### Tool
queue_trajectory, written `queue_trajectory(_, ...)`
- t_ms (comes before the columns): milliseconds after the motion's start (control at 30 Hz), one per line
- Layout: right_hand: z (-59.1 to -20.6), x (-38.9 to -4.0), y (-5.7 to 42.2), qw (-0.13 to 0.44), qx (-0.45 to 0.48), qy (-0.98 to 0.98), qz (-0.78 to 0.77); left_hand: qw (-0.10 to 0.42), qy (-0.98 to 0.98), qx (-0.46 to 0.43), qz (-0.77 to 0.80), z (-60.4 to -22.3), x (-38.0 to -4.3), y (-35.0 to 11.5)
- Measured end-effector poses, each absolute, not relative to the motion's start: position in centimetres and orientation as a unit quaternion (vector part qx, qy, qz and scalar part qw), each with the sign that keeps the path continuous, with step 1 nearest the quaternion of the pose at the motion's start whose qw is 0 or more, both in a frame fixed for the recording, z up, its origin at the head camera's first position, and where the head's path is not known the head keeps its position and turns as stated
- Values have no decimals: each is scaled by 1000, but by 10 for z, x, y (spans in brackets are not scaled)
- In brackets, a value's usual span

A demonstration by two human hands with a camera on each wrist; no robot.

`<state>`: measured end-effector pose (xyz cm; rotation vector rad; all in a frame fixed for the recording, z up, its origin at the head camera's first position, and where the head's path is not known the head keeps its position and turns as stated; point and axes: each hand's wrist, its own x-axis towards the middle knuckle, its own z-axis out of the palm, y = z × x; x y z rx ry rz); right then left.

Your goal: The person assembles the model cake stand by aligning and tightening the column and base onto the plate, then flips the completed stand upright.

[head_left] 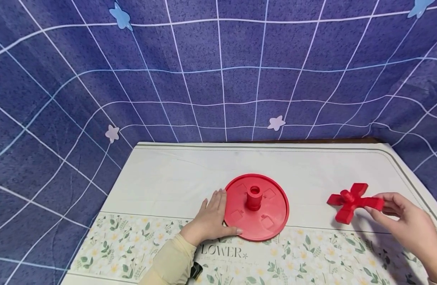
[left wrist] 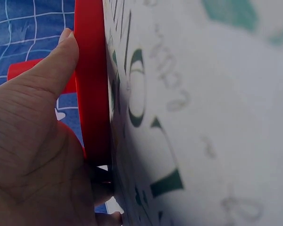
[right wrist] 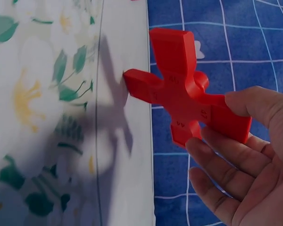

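Note:
A round red plate (head_left: 272,215) with a raised rim and a hollow upright post (head_left: 254,200) at its centre lies on the table. My left hand (head_left: 211,219) rests at its left edge, fingers straight along the rim and thumb over the near edge. In the left wrist view the thumb lies against the red rim (left wrist: 92,94). My right hand (head_left: 407,221) pinches one arm of a red four-armed cross piece (head_left: 352,202), thumb on one face and fingers on the other. A round knob (head_left: 346,195) stands out from the cross; its other face (right wrist: 181,94) bears small numbers.
A white tablecloth (head_left: 175,174) with a flowered band (head_left: 304,257) covers the table. Blue grid-patterned cloth (head_left: 204,87) with star shapes hangs behind and at the sides. The cross piece casts a shadow (right wrist: 114,99) on the tablecloth.

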<state>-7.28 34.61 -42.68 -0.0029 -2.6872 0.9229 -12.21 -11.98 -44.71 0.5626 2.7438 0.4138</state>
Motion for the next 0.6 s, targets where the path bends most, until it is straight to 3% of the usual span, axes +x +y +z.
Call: queue_trajectory(600, -404, -88, 308, 208, 45, -896, 390, 152, 958, 198, 141, -446, -122, -119)
